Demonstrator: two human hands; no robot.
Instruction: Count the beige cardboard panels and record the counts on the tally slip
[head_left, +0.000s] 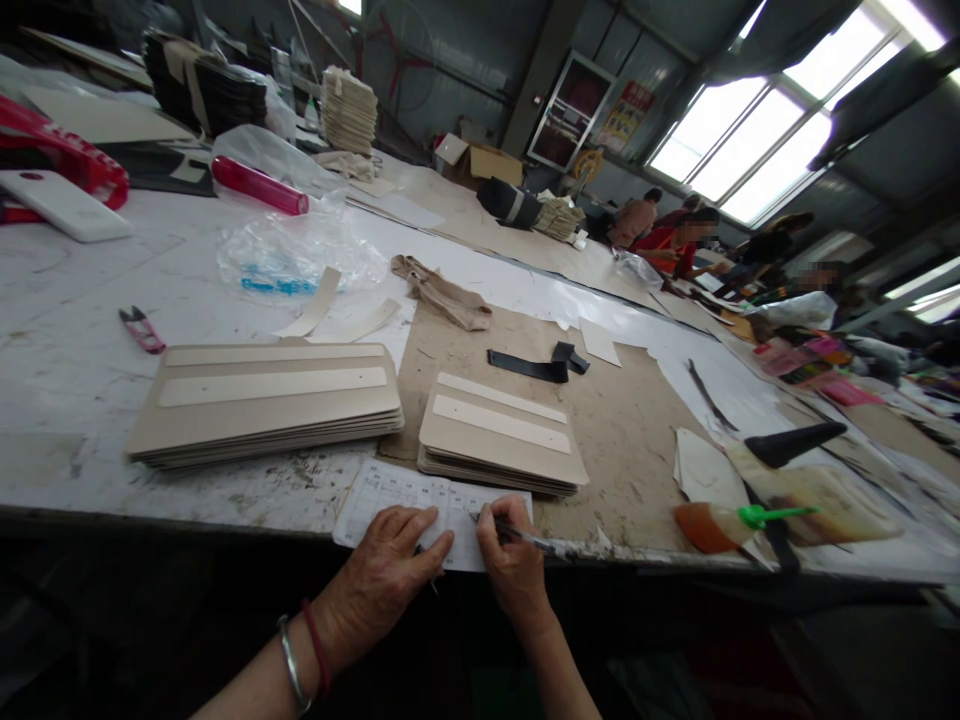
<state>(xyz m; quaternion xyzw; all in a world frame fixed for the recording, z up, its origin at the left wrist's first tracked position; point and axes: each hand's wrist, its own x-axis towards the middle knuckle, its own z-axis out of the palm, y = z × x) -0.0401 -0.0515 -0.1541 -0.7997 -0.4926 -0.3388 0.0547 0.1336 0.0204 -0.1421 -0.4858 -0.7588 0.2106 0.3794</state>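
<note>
My right hand (514,565) grips a pen (529,538) with its tip on the right page of an open notebook (465,508) at the table's front edge. The pages carry printed boxes and some handwriting. My left hand (390,575) rests on the lower left of the notebook, fingers curled, with a small dark, thin thing partly showing under the thumb; I cannot make out its kind. Just beyond the notebook lie two stacks of beige panels, a larger left stack (255,400) and a smaller right stack (499,440), each topped with two pale strips.
Pink thread snips (142,330) lie at left, near a clear plastic bag (300,250). A black strap (529,368) and a tan cloth (442,292) lie beyond the stacks. At right are a glue bottle with green nozzle (712,527) and a black-handled tool (795,443). People work farther back.
</note>
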